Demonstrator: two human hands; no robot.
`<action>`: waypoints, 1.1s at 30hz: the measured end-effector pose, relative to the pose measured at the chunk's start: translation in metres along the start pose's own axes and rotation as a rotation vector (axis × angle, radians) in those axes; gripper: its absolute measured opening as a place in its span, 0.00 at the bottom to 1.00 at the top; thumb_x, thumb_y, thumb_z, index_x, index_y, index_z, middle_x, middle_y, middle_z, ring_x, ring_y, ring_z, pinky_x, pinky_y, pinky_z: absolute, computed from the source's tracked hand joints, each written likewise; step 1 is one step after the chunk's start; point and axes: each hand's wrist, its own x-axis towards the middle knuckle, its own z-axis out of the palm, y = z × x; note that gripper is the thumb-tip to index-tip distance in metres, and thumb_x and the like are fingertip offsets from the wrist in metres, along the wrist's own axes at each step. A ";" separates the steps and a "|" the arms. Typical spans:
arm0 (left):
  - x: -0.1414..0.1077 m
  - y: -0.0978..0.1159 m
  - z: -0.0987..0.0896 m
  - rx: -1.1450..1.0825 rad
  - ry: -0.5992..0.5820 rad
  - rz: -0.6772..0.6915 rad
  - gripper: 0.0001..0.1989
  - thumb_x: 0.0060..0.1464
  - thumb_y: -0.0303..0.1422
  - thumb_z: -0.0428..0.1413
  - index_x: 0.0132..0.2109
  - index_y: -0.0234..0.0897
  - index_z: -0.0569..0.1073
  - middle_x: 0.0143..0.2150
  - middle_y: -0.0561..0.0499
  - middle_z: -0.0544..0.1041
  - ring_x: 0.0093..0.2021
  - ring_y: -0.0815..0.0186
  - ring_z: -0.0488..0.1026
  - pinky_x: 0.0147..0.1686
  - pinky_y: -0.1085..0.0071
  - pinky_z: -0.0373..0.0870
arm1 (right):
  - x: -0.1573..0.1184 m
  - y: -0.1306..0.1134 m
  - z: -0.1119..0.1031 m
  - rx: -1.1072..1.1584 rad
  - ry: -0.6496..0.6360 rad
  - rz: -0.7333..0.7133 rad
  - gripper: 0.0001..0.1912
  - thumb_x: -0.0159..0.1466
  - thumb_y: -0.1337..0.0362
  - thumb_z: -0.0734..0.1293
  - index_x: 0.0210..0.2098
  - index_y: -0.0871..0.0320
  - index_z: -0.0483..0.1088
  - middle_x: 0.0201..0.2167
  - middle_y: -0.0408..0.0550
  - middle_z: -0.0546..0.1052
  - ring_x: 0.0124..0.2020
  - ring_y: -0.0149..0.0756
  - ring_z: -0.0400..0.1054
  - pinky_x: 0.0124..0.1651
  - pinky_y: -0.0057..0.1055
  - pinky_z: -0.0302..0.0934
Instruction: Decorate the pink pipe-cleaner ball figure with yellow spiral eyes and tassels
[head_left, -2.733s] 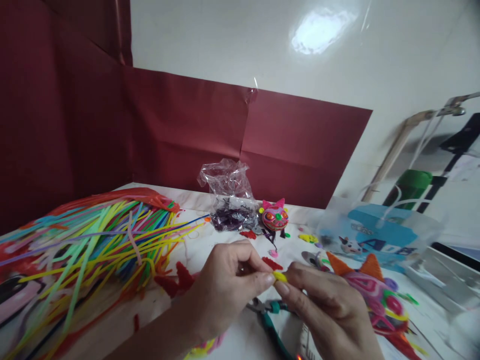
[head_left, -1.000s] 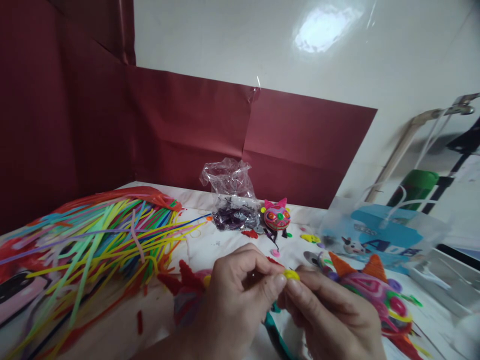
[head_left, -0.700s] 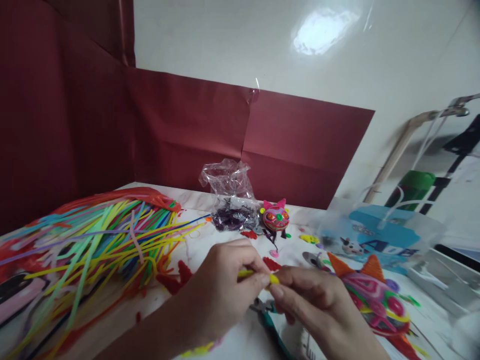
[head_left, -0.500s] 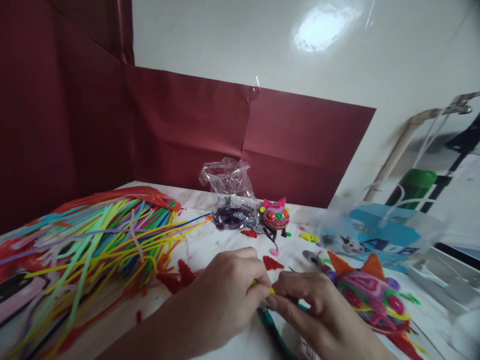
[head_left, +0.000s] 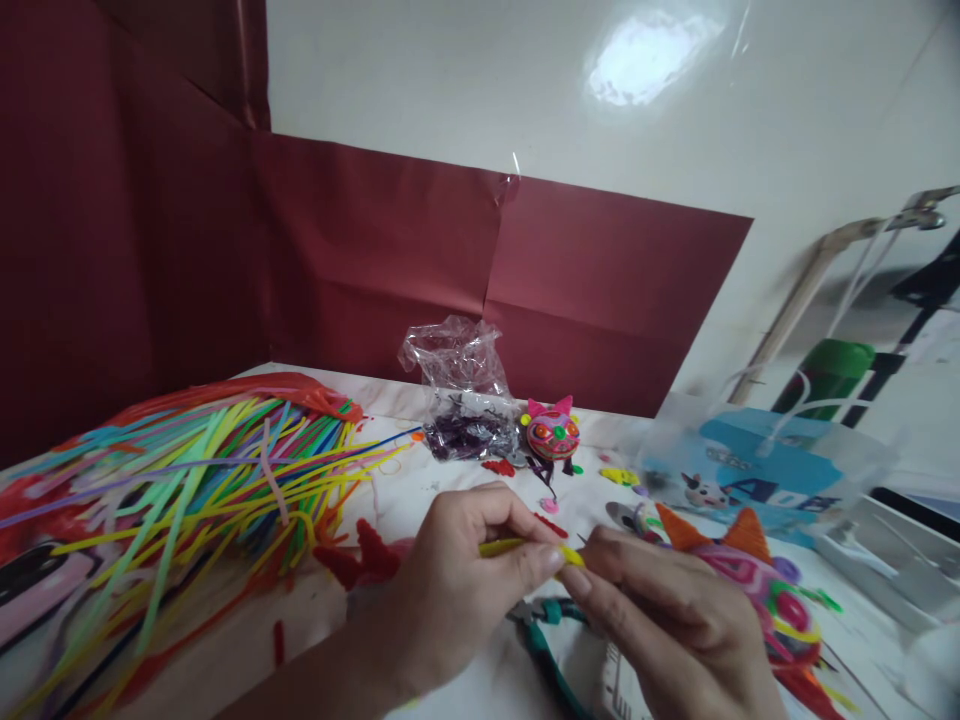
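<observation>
Both hands shift since the frame half a second ago: seen from the head camera, the left hand (head_left: 465, 580) turns so that its thumb points toward the right, the right hand (head_left: 671, 620) sits a little farther right and covers more of the orange-eared mask (head_left: 739, 567), and the head of the green-handled pliers (head_left: 544, 650) shows more plainly beneath the fingers. Between the two hands, raised over the white tabletop (head_left: 405, 480), is the yellow strip (head_left: 571, 556), whose near part runs inside the curl of the left fingers and whose far end comes out at the right fingertips. The left grip is narrow, thumb and forefinger pressed on the strip; the right grip is just as narrow, with thumb and finger closed about the end, though how hard either one squeezes I cannot tell. By its look the strip is very light, soft and fuzzy outside, probably with a thin bendable core, so it should take a fold and keep it rather than spring back. It seems unlikely to slip or break in a pinch, but its nap could flatten and a cut tip might prick. Best hold, I judge, is close to the bend with the pads of thumb and forefinger, one hand steadying the longer part while the other takes the short end, since a grip farther back would let it flex.
</observation>
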 end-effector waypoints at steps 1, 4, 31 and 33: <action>0.000 0.000 0.001 -0.014 0.015 -0.002 0.06 0.49 0.30 0.55 0.26 0.35 0.70 0.24 0.55 0.70 0.27 0.71 0.65 0.28 0.75 0.61 | 0.000 0.000 0.001 0.005 0.011 0.012 0.16 0.64 0.65 0.62 0.20 0.57 0.61 0.16 0.39 0.60 0.18 0.27 0.56 0.20 0.24 0.50; -0.002 0.001 -0.001 0.075 0.068 0.045 0.06 0.49 0.29 0.54 0.25 0.35 0.70 0.24 0.54 0.69 0.28 0.70 0.65 0.29 0.74 0.61 | 0.003 0.000 0.003 0.023 0.018 0.015 0.17 0.64 0.64 0.61 0.19 0.57 0.61 0.16 0.38 0.60 0.17 0.26 0.56 0.20 0.23 0.51; -0.002 -0.010 0.010 -0.490 -0.002 -0.117 0.12 0.44 0.36 0.62 0.25 0.33 0.70 0.16 0.59 0.63 0.15 0.80 0.53 0.15 0.80 0.49 | -0.006 -0.002 0.009 0.136 0.045 0.022 0.11 0.64 0.67 0.62 0.26 0.57 0.71 0.19 0.41 0.69 0.21 0.30 0.63 0.26 0.25 0.57; -0.002 -0.009 0.009 -0.521 0.010 -0.129 0.12 0.44 0.35 0.62 0.24 0.34 0.68 0.15 0.60 0.61 0.15 0.80 0.52 0.15 0.80 0.48 | -0.006 -0.003 0.013 0.157 0.095 -0.001 0.11 0.64 0.68 0.62 0.25 0.57 0.70 0.19 0.40 0.68 0.20 0.28 0.62 0.24 0.24 0.56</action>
